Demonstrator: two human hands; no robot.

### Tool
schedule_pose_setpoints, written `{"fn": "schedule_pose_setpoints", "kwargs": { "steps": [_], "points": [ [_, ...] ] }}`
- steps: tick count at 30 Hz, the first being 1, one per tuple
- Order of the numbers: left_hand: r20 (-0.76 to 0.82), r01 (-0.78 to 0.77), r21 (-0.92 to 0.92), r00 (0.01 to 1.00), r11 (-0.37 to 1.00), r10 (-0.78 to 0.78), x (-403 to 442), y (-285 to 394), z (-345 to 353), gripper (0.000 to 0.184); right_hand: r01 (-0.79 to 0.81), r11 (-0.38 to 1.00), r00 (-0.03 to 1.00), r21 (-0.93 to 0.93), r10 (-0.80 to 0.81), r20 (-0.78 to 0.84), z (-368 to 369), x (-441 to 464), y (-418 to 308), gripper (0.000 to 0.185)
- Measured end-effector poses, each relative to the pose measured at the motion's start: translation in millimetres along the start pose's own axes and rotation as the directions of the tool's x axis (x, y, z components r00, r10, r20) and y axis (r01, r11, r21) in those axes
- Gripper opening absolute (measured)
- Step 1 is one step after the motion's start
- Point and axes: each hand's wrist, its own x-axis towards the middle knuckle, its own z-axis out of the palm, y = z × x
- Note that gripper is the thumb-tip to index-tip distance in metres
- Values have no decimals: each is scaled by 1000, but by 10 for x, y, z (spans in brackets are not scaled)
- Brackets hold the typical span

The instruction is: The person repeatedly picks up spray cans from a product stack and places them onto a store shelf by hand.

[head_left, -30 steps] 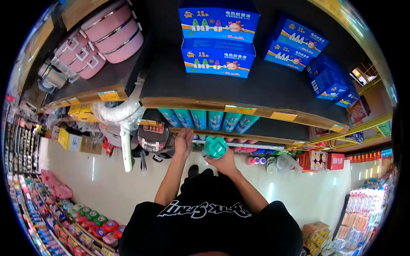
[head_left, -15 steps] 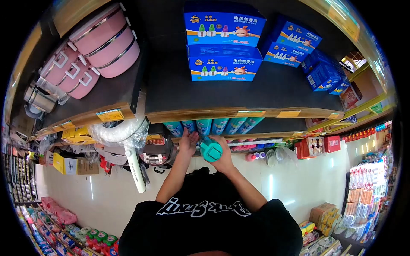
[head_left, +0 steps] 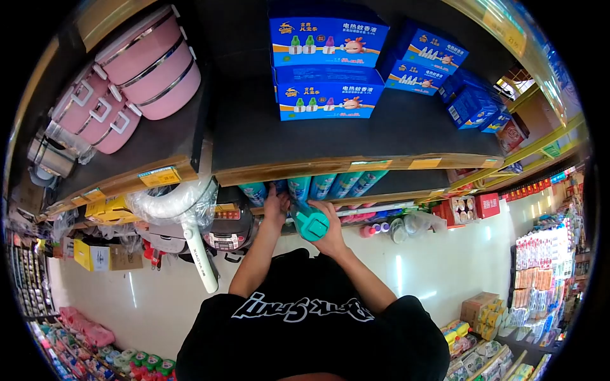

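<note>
My right hand (head_left: 330, 232) is wrapped around a spray can with a teal cap (head_left: 312, 225), held tilted with the cap toward me, just in front of the lower shelf. To its left, my left hand (head_left: 276, 207) reaches under the shelf edge with its fingers stretched upward against a blue can (head_left: 280, 185) in the row. Its fingertips are partly hidden there. Teal-blue spray cans (head_left: 322, 186) stand side by side on that lower shelf, their tops covered by the board above.
Blue boxes (head_left: 327, 93) are stacked on the upper shelf (head_left: 241, 140), with pink tiered lunch boxes (head_left: 155, 63) at left. A plastic-wrapped white appliance (head_left: 198, 254) juts out beside my left arm. Red boxes (head_left: 488, 204) sit at right; stocked shelves stand behind me.
My left hand has moved slightly up and in against a can in the row. The right hand still holds the teal-capped can, little changed. The view has shifted slightly.
</note>
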Motion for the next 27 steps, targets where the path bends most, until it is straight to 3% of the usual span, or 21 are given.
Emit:
{"fn": "schedule_pose_setpoints", "kwargs": {
  "steps": [10,13,16,17,20,23,25,27],
  "points": [
    [58,-34,15,998,999,33,-204,-93,-312,61,3,1000,999,23,-4,34,177,22,126,71],
    [27,-168,196,986,966,166,-603,-105,-383,54,3,999,999,34,-5,39,271,93,121,71],
    [200,-512,418,858,750,473,-617,-305,-558,53,79,997,997,-4,-79,9,437,153,134,71],
    [196,-513,427,856,745,478,-764,-291,-456,57,113,993,994,-27,-113,-6,489,164,143,71],
    [359,-687,572,700,447,617,-507,-515,-632,70,83,996,996,-18,-84,-28,602,202,94,65],
    [395,-733,507,665,454,633,-272,-612,-696,89,53,998,998,38,-51,-48,706,234,93,61],
    [490,-726,650,627,225,606,45,-767,-916,97,84,996,995,3,-84,-47,790,235,149,64],
    [524,-760,609,599,226,605,56,-821,-934,100,78,997,996,-3,-79,-30,829,222,163,65]
  ]
}}
